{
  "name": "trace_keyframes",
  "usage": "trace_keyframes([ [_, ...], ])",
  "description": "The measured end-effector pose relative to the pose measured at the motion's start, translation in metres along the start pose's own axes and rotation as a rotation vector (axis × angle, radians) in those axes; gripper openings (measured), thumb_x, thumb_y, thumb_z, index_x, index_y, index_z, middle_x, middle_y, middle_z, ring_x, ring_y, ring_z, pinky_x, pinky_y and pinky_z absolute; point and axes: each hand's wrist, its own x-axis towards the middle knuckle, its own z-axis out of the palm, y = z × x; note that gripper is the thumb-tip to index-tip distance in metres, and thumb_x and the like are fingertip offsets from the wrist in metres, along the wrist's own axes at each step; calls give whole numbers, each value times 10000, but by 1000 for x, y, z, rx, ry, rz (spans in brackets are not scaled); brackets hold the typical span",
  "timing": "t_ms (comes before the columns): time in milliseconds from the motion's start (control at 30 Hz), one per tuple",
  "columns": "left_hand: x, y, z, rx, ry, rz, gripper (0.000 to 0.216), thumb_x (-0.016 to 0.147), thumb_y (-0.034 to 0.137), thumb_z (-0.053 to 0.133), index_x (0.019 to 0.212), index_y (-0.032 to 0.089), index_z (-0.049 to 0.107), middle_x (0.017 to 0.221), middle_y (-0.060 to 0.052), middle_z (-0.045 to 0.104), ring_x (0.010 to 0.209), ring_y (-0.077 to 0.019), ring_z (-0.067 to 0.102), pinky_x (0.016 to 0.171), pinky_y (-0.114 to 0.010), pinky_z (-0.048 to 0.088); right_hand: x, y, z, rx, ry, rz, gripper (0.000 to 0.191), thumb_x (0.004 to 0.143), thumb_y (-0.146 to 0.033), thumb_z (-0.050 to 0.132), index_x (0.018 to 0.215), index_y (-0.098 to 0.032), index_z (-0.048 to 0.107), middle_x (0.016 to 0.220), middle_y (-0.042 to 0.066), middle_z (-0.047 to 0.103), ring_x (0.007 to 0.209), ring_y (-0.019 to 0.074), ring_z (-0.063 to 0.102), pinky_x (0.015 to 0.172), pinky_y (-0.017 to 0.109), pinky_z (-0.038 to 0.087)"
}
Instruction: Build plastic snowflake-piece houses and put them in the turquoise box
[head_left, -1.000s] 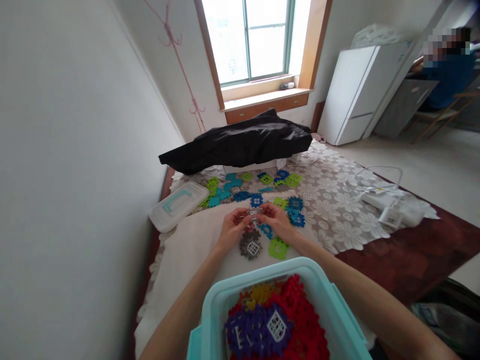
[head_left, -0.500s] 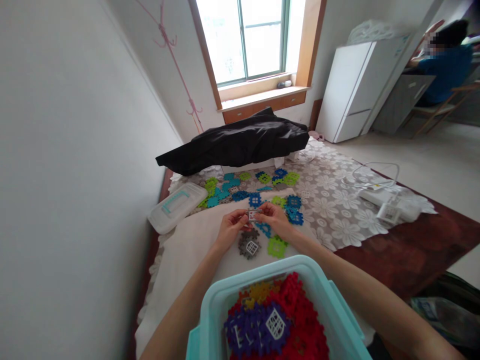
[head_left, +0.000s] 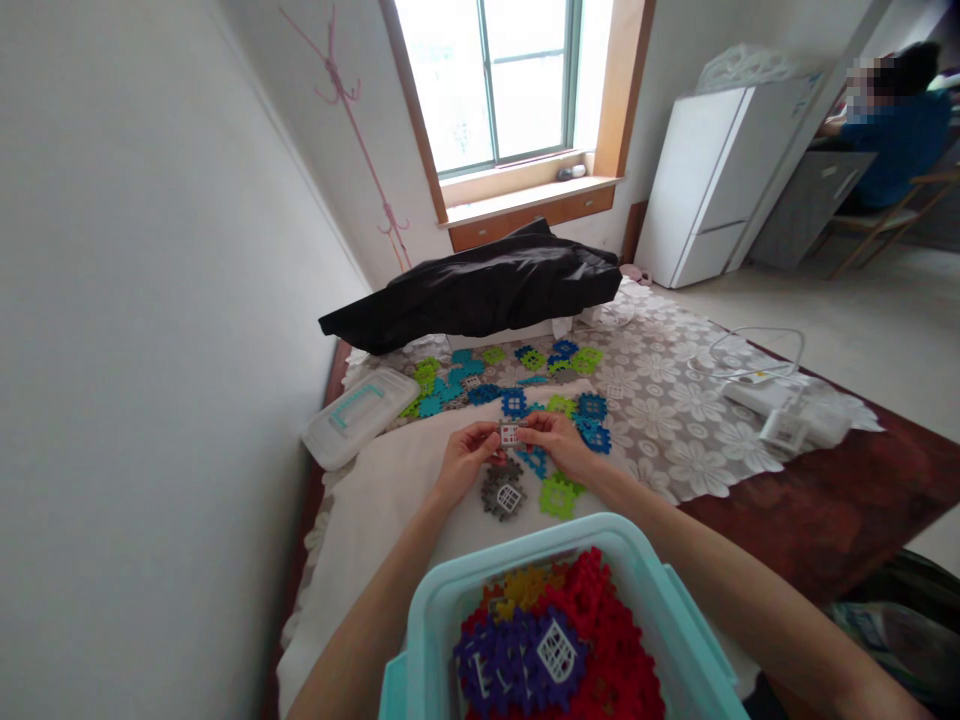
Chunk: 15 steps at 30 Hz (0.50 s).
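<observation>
Between my left hand and my right hand is a small grey building piece with a white window insert, pinched by the fingers of both. Just below lie grey notched pieces, one bearing a white arched window. A lime-green square piece rests to their right. Blue pieces are close beyond my right hand. Nearest to me, a light-teal tub holds red pieces, yellow pieces and purple pieces, with white window inserts among the purple ones.
A clear lid lies by the wall. Teal pieces and several green ones spread over the table behind my hands. Beyond them is a black cover. A white box with a cable sits right; a person in blue sits far off.
The view has shifted slightly, so everything appears a little lower and to the right. Both hands keep hold of the grey piece in much the same pose.
</observation>
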Motion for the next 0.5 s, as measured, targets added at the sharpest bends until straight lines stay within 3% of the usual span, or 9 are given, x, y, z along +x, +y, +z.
trace_keyframes([
  [300,1,-1,-1,13,-2,27,458,722,513,892,951,145,746,814,-40,726,668,-154,647,602,-281,597,-3,-6,0,51,-65,58,403,619,-486,941,709,-180,694,637,-29,638,544,95,511,520,238,379],
  [500,1,-1,-1,-3,16,27,443,709,492,904,936,141,758,788,-39,730,666,-156,643,603,-280,591,-2,-1,2,150,-83,78,440,614,-479,959,777,-195,665,701,-29,645,564,97,533,526,234,429],
])
